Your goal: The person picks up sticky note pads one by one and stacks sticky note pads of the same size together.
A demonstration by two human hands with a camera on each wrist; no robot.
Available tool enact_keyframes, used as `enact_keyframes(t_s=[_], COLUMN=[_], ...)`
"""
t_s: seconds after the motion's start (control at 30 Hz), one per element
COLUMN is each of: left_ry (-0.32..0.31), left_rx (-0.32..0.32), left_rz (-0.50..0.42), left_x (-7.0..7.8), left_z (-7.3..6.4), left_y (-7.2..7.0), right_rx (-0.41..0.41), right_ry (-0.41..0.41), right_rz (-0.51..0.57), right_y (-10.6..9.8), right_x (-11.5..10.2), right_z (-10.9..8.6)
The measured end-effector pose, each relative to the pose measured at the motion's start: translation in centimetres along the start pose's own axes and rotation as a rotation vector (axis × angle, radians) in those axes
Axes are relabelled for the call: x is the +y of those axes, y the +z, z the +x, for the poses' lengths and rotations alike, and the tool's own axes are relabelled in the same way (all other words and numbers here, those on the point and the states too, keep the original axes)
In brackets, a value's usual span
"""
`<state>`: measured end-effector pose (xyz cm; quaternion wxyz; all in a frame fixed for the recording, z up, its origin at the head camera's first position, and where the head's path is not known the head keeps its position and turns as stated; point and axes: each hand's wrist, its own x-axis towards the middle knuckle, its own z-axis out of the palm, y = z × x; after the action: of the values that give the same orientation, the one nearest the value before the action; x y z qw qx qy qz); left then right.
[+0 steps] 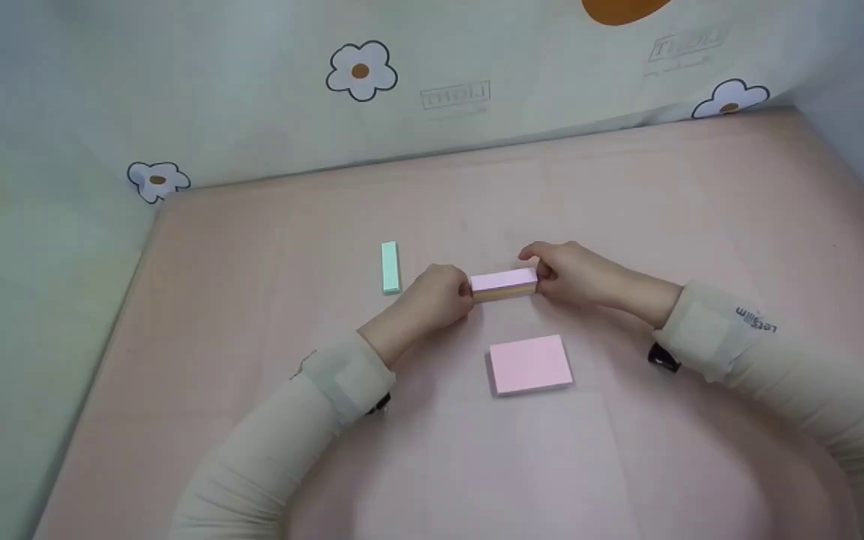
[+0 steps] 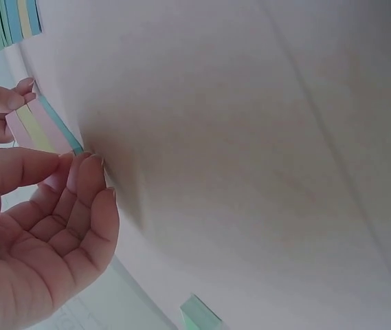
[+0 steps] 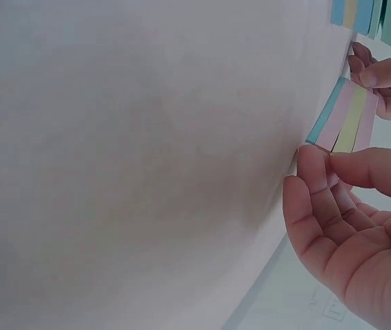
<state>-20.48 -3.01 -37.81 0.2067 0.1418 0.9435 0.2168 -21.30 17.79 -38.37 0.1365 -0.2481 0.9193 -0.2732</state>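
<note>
A narrow stack of sticky notes (image 1: pixel 503 280) in pink, yellow and blue-green layers lies crosswise between my two hands. My left hand (image 1: pixel 436 295) pinches its left end between thumb and fingers. At the other end, the thumb and fingers of my right hand (image 1: pixel 576 274) pinch it, with the index finger bent above. The layers of the narrow stack (image 3: pixel 343 120) show side by side in the right wrist view. Nearer to me sits a wider block of sticky notes (image 1: pixel 530 365), pink on top; its layered edge (image 2: pixel 13 26) shows pink, green, blue and yellow in the left wrist view.
A single mint-green strip pad (image 1: pixel 390 267) lies left of the stack, just beyond my left hand. The pink table surface (image 1: pixel 252 300) meets a pale, flower-printed curtain (image 1: pixel 267 90) at the back and left.
</note>
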Motion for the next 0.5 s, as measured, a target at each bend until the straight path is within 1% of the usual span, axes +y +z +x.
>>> enact_keyframes(t_s=[0.1,0.23,0.37,0.5], left_ry=[-0.002,-0.003,0.001,0.001], left_rx=[0.006,0.012,0.006,-0.014], left_rz=[0.0,0.008,0.014,-0.019], left_x=[0.04,0.05,0.01,-0.09], left_z=[0.0,0.1,0.21,0.3], left_y=[0.0,0.07,0.15,0.14], right_rx=[0.017,0.028,0.02,0.005], right_ry=[-0.02,-0.027,-0.019,-0.007], right_rz=[-0.009,-0.006,0.003,-0.005], right_y=[0.04,0.06,0.12,0.12], right_x=[0.09,0.16,0.12,0.02], right_z=[-0.1,-0.17,-0.19,-0.21])
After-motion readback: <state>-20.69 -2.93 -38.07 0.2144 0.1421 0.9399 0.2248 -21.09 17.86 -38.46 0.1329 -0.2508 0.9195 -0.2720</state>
